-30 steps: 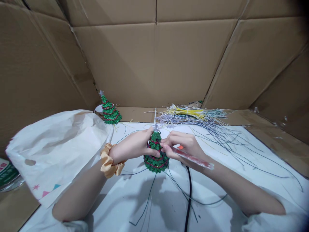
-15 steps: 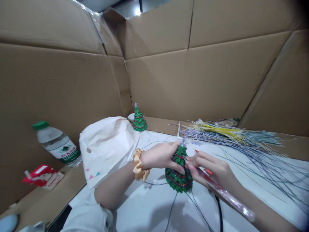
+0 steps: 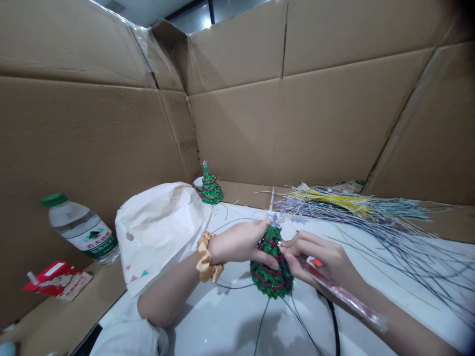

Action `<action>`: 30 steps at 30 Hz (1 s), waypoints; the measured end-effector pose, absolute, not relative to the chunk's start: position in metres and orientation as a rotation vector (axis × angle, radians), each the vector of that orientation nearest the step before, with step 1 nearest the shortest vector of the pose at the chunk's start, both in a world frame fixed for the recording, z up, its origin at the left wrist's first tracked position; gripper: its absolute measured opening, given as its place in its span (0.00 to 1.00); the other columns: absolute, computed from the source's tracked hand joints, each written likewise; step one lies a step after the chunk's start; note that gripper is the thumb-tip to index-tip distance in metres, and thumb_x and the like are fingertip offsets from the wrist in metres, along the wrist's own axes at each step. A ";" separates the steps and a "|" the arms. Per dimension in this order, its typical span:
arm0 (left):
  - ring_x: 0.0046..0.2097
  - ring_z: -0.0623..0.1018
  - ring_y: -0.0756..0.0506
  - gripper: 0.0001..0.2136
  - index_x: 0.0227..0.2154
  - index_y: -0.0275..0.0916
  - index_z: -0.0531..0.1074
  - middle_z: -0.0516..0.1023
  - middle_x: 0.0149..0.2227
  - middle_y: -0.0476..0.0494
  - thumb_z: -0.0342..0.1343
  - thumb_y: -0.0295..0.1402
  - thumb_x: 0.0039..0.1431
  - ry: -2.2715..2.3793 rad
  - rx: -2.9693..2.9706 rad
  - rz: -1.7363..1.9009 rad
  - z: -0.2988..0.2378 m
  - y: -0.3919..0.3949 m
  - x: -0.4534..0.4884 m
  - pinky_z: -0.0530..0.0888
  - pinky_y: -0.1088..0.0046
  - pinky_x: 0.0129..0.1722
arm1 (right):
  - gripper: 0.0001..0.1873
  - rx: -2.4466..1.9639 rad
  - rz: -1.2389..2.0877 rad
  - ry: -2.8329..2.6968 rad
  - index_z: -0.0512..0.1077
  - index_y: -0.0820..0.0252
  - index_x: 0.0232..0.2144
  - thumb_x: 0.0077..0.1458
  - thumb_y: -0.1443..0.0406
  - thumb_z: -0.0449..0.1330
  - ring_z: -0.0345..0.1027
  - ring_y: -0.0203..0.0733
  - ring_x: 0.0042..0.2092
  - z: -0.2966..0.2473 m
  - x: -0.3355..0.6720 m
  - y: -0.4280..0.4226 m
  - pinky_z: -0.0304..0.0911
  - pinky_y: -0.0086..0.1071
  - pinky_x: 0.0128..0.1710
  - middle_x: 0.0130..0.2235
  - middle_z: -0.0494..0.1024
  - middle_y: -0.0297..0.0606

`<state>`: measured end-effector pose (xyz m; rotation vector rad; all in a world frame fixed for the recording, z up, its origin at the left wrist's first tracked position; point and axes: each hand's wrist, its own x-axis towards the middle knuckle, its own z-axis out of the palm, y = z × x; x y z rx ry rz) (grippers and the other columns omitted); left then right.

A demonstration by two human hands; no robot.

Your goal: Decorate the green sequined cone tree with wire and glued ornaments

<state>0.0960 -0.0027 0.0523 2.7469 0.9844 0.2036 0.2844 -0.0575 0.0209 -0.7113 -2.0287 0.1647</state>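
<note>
A small green Christmas tree (image 3: 272,284) stands on the white table, wound with dark red garland and topped by a pale star (image 3: 274,220). My left hand (image 3: 241,243) is closed round its left side and upper part, thumb across the front. Against the tree's right side, my right hand (image 3: 315,254) is closed in a pinch on a slim, pink glittery rod (image 3: 345,296) that slants back along my forearm. A small pale bit shows at the pinching fingertips; its kind is too small to tell. Thin dark wires (image 3: 295,316) trail out below the tree.
A finished-looking tree (image 3: 212,190) stands at the back beside a white bag (image 3: 159,217). At left are a water bottle (image 3: 83,230) and a red drink carton (image 3: 59,282). Wire bundles (image 3: 345,202) lie back right, an orange item (image 3: 315,262) behind my right hand. Cardboard walls (image 3: 237,128) enclose the table.
The view has shifted slightly, so everything sits a little further left. Both hands keep their places on the tree, the right fingertips moving only slightly.
</note>
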 end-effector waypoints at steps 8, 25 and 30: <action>0.35 0.73 0.42 0.24 0.37 0.36 0.63 0.72 0.35 0.41 0.54 0.53 0.48 0.931 2.671 0.251 0.052 -0.004 0.095 0.67 0.69 0.31 | 0.07 -0.707 0.017 -2.116 0.66 0.61 0.23 0.50 0.74 0.54 0.69 0.32 0.28 0.026 0.285 -0.060 0.64 0.22 0.27 0.27 0.71 0.37; 0.38 0.74 0.42 0.24 0.39 0.37 0.65 0.74 0.38 0.41 0.55 0.52 0.47 0.991 2.532 0.218 0.059 -0.007 0.097 0.68 0.71 0.34 | 0.20 -0.972 1.020 -1.210 0.73 0.64 0.26 0.53 0.51 0.56 0.69 0.34 0.22 0.054 0.316 -0.046 0.65 0.27 0.22 0.23 0.76 0.37; 0.38 0.74 0.42 0.22 0.37 0.38 0.64 0.74 0.38 0.42 0.54 0.52 0.49 0.968 2.547 0.166 0.065 -0.004 0.091 0.69 0.71 0.34 | 0.26 -1.017 0.958 -1.223 0.71 0.64 0.21 0.51 0.47 0.55 0.67 0.33 0.17 0.060 0.333 -0.039 0.64 0.27 0.19 0.20 0.74 0.37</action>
